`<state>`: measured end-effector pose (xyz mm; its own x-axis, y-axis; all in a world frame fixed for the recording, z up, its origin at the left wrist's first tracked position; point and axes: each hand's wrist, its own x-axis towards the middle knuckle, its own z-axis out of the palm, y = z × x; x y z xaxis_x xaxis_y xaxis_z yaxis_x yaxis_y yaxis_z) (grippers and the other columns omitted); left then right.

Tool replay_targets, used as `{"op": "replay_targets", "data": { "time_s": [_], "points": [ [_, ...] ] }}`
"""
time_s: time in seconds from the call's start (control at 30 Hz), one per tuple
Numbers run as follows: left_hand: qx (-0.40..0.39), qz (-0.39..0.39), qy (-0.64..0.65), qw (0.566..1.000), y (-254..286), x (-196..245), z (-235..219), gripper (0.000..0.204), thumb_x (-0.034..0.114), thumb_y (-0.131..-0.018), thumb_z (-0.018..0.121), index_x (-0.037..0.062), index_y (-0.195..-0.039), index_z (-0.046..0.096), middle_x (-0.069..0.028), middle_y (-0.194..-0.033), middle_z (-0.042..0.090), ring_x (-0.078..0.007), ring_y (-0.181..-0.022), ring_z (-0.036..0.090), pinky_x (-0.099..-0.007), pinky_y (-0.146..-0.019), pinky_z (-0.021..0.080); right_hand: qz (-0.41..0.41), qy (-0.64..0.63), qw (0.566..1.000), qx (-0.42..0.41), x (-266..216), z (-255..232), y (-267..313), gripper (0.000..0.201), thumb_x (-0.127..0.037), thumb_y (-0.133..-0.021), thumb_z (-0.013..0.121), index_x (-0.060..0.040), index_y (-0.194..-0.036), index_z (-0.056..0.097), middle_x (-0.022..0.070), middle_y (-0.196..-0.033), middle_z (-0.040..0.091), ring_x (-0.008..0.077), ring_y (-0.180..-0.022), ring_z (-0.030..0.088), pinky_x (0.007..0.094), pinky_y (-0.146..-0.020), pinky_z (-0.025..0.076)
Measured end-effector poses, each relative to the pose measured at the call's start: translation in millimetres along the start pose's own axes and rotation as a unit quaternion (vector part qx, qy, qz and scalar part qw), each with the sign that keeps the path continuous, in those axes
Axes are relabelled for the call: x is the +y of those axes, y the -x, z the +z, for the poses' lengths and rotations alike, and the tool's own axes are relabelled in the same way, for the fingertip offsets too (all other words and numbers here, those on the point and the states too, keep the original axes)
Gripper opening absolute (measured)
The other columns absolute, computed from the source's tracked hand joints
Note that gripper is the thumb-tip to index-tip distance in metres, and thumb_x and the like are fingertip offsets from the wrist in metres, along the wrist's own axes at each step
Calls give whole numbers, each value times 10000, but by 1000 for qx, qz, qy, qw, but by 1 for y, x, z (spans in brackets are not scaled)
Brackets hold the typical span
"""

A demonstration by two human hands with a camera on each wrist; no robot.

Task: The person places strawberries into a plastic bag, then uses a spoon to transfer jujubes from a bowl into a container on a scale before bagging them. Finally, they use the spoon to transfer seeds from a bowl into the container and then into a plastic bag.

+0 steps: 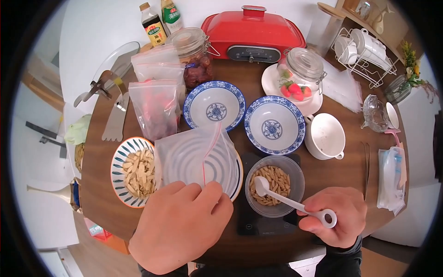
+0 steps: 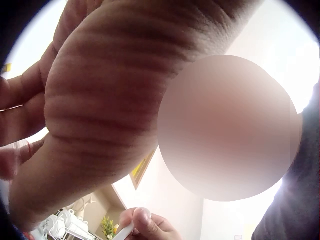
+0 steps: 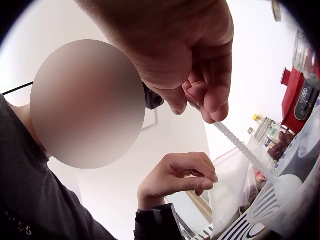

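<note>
My left hand [image 1: 182, 226] pinches the lower edge of a clear zip bag [image 1: 182, 154] with a red seal line. The bag lies over a striped plate [image 1: 239, 173], hiding most of it. In my right hand [image 1: 341, 214] is a white plastic spoon [image 1: 290, 202], held by its handle. Its bowl rests among small tan, elongated pieces [image 1: 280, 177] inside a clear plastic bowl [image 1: 298, 194]. That bowl stands on a black kitchen scale [image 1: 258, 227]. In the right wrist view the spoon slants down from the fingers, with the left hand beyond it.
Left of the bag, a patterned dish [image 1: 121, 188] holds pale dried slices. Behind stand two blue-and-white bowls [image 1: 194, 117], filled zip bags [image 1: 150, 104], a jar of dark red fruit [image 1: 198, 69] and a red cooker [image 1: 254, 34]. A white cup [image 1: 330, 138] and tweezers [image 1: 367, 171] are rightward.
</note>
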<state>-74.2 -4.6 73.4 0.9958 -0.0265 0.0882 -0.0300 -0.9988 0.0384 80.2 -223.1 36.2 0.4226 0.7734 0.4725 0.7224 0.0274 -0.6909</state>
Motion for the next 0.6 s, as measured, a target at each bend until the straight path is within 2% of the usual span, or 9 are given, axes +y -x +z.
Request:
{"op": "replay_targets", "data": {
  "time_s": [0.1, 0.2, 0.27, 0.3, 0.33, 0.4, 0.43, 0.53, 0.6],
  "points": [
    [27, 44, -16, 999, 0, -2, 1, 145, 99, -680, 685, 84, -814, 631, -19, -778, 475, -153, -640, 536, -306, -540, 415, -4, 0, 1000, -21, 0, -7, -2, 299, -217, -786, 868, -45, -930, 669, 74, -739, 690, 244, -578, 658, 301, -511, 497],
    [34, 33, -34, 998, 0, 3, 1, 159, 104, -680, 684, 88, -829, 633, -19, -776, 474, -153, -651, 543, -307, -545, 417, 59, -21, 998, 13, 1, -11, 1, 246, -194, -825, 831, -32, -922, 674, 80, -733, 686, 230, -596, 662, 296, -544, 503],
    [21, 36, -31, 999, 2, 7, 2, 171, 107, -680, 683, 88, -843, 634, -20, -782, 477, -153, -658, 548, -306, -553, 421, 193, -111, 974, 32, 3, -11, -2, 192, -146, -850, 797, -17, -921, 673, 88, -742, 684, 196, -612, 667, 297, -569, 507],
    [9, 38, -26, 999, 2, 9, 3, 183, 110, -680, 681, 88, -856, 635, -21, -789, 481, -153, -666, 553, -305, -561, 425, 220, -131, 966, 22, 6, -12, -4, 160, -146, -912, 739, -9, -948, 664, 77, -762, 695, 132, -637, 663, 260, -567, 504],
    [10, 39, -29, 999, 3, 11, 4, 183, 110, -680, 681, 88, -856, 635, -21, -789, 481, -153, -666, 553, -305, -561, 425, 218, -132, 967, 24, 9, -13, -7, 160, -146, -912, 739, -9, -948, 664, 77, -762, 695, 132, -637, 663, 260, -567, 504],
    [-2, 53, -17, 998, 5, 15, 7, 203, 108, -682, 675, 82, -879, 634, -23, -808, 491, -153, -678, 563, -302, -583, 436, 297, -216, 929, 54, 18, -11, -11, 156, -163, -976, 671, -9, -992, 658, 50, -763, 692, 92, -640, 646, 213, -558, 494],
    [-2, 54, -21, 998, 6, 16, 7, 203, 108, -682, 675, 82, -879, 634, -23, -808, 491, -153, -678, 563, -302, -583, 436, 290, -227, 928, 61, 27, -10, -11, 195, -197, -1028, 599, -10, -1007, 651, 36, -744, 679, 68, -611, 621, 182, -525, 470],
    [-22, 57, -23, 998, 8, 19, 10, 207, 107, -688, 670, 73, -889, 630, -26, -820, 497, -154, -687, 569, -304, -594, 441, 313, -247, 914, 70, 48, -16, -16, 218, -210, -1037, 584, -10, -978, 649, 37, -716, 667, 63, -573, 599, 189, -487, 444],
    [-29, 35, -12, 999, 9, 20, 11, 220, 110, -694, 700, 115, -912, 672, -13, -849, 559, -193, -675, 595, -339, -574, 457, 311, -253, 912, 85, 59, -19, -15, 250, -238, -1044, 572, -17, -952, 643, 41, -693, 662, 62, -550, 590, 188, -457, 416]
  ]
}}
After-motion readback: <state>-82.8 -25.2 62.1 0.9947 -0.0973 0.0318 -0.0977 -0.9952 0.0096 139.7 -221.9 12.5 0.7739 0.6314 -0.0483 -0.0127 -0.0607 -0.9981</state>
